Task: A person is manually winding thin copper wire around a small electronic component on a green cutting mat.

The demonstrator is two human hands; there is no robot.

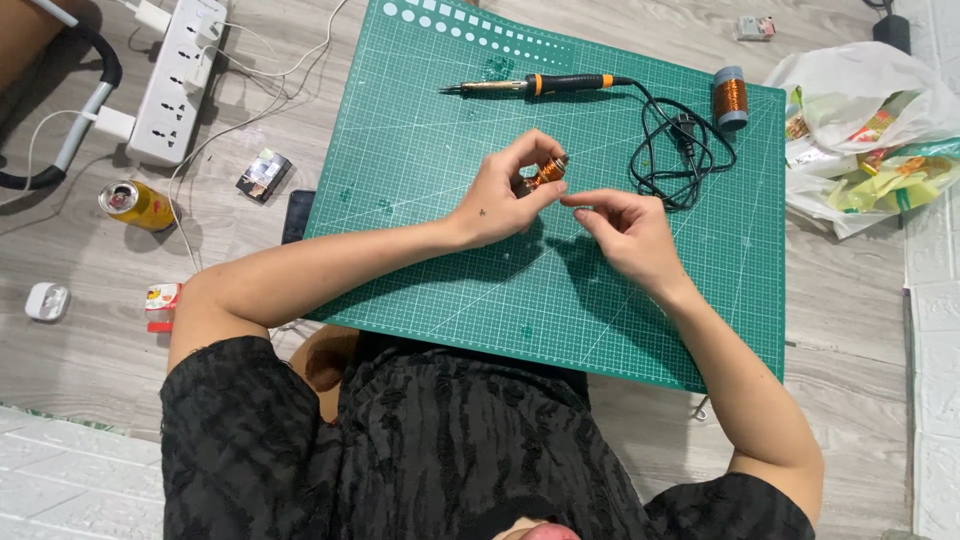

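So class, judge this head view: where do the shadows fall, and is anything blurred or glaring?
Head view: even, soft light; the left hand and right hand cast shadows toward the person on the green cutting mat; no strong glare; the small copper coil is sharp, and straight edges bend slightly near the corners.

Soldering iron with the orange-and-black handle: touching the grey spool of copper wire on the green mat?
Apart. The head view shows bare green cutting mat between the soldering iron and the grey copper-wire spool; only the iron's black cord runs near the spool.
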